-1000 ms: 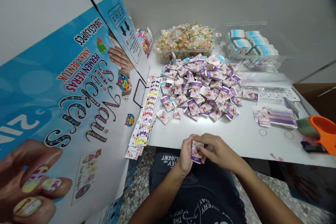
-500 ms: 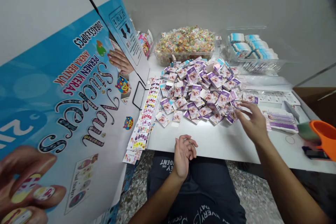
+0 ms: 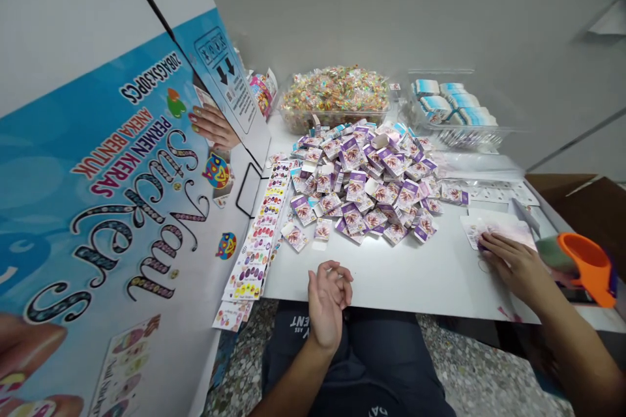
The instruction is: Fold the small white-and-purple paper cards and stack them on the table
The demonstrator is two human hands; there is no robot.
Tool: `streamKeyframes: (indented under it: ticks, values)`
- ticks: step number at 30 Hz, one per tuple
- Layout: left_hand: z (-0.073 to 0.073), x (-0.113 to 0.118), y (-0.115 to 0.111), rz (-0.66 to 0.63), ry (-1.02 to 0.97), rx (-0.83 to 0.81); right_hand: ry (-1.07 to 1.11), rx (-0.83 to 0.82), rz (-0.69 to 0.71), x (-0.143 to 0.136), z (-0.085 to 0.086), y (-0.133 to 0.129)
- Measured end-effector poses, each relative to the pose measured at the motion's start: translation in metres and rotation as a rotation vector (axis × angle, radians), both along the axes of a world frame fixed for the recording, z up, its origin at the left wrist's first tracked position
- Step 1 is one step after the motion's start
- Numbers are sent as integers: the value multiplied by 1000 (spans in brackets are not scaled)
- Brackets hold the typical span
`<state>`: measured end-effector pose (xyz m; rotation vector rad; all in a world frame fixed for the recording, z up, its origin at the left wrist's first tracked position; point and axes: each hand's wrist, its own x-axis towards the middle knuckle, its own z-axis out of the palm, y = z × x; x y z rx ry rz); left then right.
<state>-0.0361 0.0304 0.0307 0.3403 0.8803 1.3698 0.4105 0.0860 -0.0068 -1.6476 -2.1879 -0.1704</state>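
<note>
My left hand (image 3: 327,303) hovers palm up over the table's front edge, empty, its fingers loosely curled and apart. At the right, my right hand (image 3: 513,262) rests palm down on a stack of flat printed cartons (image 3: 472,227), fingers stretched over the top; its thumb is mostly out of sight. Between the hands and the tubs lies a heap of small purple and white boxes (image 3: 359,186), some with open flaps. Long printed nail sticker strips (image 3: 261,234) lie stacked left of the heap.
Behind the heap stand a clear tub of wrapped candies (image 3: 337,118) and a clear tub of blue and white packs (image 3: 454,133). An orange tape dispenser (image 3: 581,267) sits at the right edge. A large printed carton (image 3: 147,176) walls off the left side.
My right hand has moved right, from beside the heap onto the stack of flat cartons. My left hand stays near the table edge. The view has shifted slightly.
</note>
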Motion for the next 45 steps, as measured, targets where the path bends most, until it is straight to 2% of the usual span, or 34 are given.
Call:
streamKeyframes:
  ticks: [2, 4, 7, 8, 11, 13, 15, 17, 19, 21, 25, 27, 30, 32, 35, 38, 40, 42, 45]
  values:
    - [1, -1, -1, -1, 6, -11, -13, 123, -11, -6, 7, -2]
    - [1, -1, -1, -27, 26, -42, -23, 296, -84, -25, 11, -13]
    - [3, 3, -1, -179, 52, -134, -16, 569, -121, -90, 14, -45]
    - [4, 5, -1, -264, 34, -161, 13, 574, -52, -119, 14, -60]
    - [10, 13, -1, -512, -117, -177, 147, 422, 327, -211, 16, -100]
    - [13, 17, -2, -574, -194, -152, 218, 375, 470, -256, 18, -116]
    - [15, 18, -3, -552, -188, -129, 240, 326, 529, -280, 21, -122]
    - [13, 16, -5, -505, -158, -114, 283, 294, 479, -284, 26, -121]
    - [8, 13, -8, -516, -154, -92, 383, 215, 361, -279, 33, -116]
    - [3, 11, -11, -584, -158, -54, 515, 4, 292, -271, 43, -107]
    - [-8, 10, -16, -709, -106, 30, 701, -573, 495, -266, 67, -88]
    - [-10, 10, -18, -751, -84, 59, 755, -734, 566, -266, 75, -79]
    - [-11, 10, -20, -808, -109, 67, 772, -845, 586, -265, 81, -71]
    - [-9, 9, -21, -777, -69, 75, 747, -833, 588, -264, 82, -70]
    - [-5, 4, -19, -646, 149, 106, 618, -693, 540, -263, 82, -71]
    - [-2, -2, -16, -745, 253, 59, 391, -527, 491, -267, 80, -74]
    - [-4, -3, -16, -755, 173, -1, 272, -437, 472, -274, 79, -77]
    - [-6, 1, -17, -643, 33, -76, 225, -343, 435, -282, 77, -80]
    - [-8, 10, -19, -485, -151, -199, 299, -205, 341, -290, 72, -86]
